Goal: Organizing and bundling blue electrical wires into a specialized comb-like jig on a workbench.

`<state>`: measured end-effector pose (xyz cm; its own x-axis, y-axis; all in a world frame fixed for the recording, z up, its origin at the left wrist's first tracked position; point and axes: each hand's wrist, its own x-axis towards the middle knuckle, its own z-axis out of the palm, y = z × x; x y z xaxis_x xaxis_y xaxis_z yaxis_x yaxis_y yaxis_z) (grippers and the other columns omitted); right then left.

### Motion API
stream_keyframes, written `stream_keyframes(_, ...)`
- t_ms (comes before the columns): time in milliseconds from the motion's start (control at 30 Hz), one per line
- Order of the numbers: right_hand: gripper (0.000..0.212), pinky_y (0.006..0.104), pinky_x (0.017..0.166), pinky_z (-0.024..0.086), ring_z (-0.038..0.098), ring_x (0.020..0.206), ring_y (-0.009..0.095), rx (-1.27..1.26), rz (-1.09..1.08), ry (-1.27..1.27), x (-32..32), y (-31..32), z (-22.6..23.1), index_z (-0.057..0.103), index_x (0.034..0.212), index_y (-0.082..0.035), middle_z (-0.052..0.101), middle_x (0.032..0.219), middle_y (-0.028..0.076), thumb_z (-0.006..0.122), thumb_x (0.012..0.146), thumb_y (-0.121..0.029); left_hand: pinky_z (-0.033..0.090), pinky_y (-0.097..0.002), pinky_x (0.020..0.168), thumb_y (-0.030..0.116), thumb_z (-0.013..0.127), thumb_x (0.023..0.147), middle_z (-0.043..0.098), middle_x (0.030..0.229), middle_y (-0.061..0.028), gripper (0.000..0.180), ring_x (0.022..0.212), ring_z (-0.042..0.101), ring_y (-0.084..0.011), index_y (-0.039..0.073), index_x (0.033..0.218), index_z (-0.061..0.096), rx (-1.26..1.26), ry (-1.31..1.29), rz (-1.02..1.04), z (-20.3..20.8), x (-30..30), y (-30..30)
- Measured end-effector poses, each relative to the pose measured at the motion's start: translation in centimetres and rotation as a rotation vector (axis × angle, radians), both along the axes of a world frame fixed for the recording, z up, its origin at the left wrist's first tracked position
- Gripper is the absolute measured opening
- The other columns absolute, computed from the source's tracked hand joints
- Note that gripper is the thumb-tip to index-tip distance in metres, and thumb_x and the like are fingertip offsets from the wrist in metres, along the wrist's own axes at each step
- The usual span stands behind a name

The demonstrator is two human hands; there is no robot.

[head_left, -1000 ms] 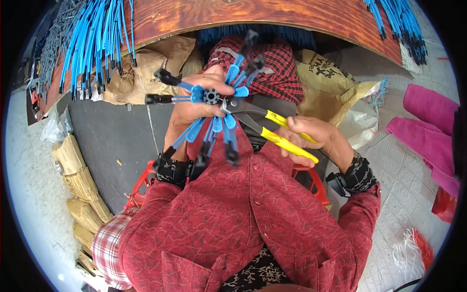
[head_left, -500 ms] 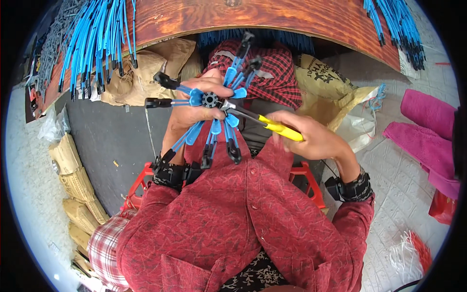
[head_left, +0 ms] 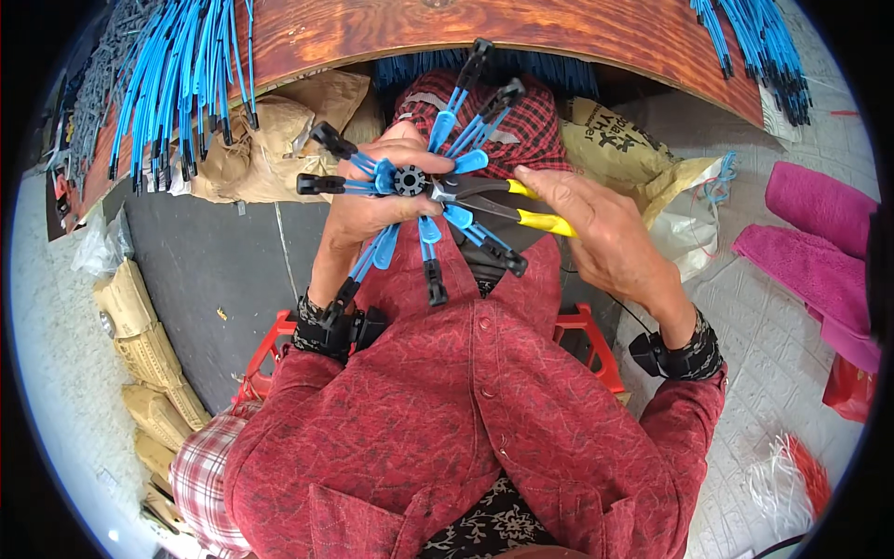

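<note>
My left hand is wrapped round a hub with radiating blue arms, each tipped with a black clip. A round black notched piece sits at the hub's centre, between my thumb and fingers. Blue arms fan out on all sides of that hand. My right hand grips yellow-handled pliers, whose handles are spread. The pliers' metal jaws meet the right side of the hub, close to my left fingertips. What exactly the jaws touch is too small to tell.
Beyond my hands is a wooden tabletop, with blue strips hanging over its edge at left and more at right. Paper sacks lie below it. Flattened brown packaging lines the left, and magenta cloths lie at right.
The pliers' handles have spread apart and my right hand has opened wider round them. The hub has shifted slightly right, and its blue arms have turned a little.
</note>
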<state>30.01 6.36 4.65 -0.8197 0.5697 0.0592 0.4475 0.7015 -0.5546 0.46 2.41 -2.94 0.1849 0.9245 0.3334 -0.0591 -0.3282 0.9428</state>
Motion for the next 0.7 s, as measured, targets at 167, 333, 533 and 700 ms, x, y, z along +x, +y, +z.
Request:
stream_keyframes(167, 0.057, 0.0424, 0.081, 0.054, 0.065, 0.098, 0.035, 0.023, 0.02, -0.004, -0.2, 0.6, 0.3, 0.054, 0.137, -0.006, 0.065, 0.111, 0.014, 0.057, 0.081, 0.005, 0.044, -0.036, 0.076, 0.018, 0.089, 0.059, 0.071, 0.083, -0.011, 0.047, 0.081, 0.057, -0.0226, -0.001, 0.1, 0.076, -0.02, 0.019, 0.016, 0.1, 0.1, -0.1)
stream_keyframes(333, 0.051, 0.0423, 0.078, 0.055, 0.066, 0.094, 0.033, -0.037, 0.039, 0.037, -0.5, 0.6, -0.7, 0.057, 0.131, -0.007, 0.066, 0.108, 0.012, 0.059, 0.082, 0.002, 0.043, -0.0357, 0.073, 0.013, 0.087, 0.057, 0.07, 0.081, -0.0113, 0.046, 0.08, 0.056, -0.0229, -0.002, 0.1, 0.076, -0.024, -0.091, -0.137, -0.2, -0.3, 0.2)
stream_keyframes(533, 0.046, 0.0421, 0.079, 0.055, 0.068, 0.097, 0.033, -0.168, 0.026, 0.023, -0.4, 0.1, -1.2, 0.058, 0.125, -0.007, 0.067, 0.107, 0.012, 0.066, 0.08, 0.0, 0.042, -0.0365, 0.071, 0.019, 0.089, 0.057, 0.069, 0.079, -0.0114, 0.051, 0.079, 0.054, -0.0235, -0.002, 0.102, 0.075, 0.079, -0.082, -0.173, -0.7, -0.3, 0.3)
stream_keyframes(700, 0.041, 0.0437, 0.08, 0.055, 0.067, 0.099, 0.034, -0.276, 0.043, 0.038, -0.3, 0.5, -1.8, 0.059, 0.122, -0.006, 0.068, 0.108, 0.014, 0.068, 0.083, -0.003, 0.042, -0.037, 0.071, 0.02, 0.09, 0.058, 0.069, 0.08, -0.0117, 0.053, 0.079, 0.054, -0.0239, -0.002, 0.103, 0.075, 0.12, -0.098, -0.18, -0.5, -0.1, 0.5)
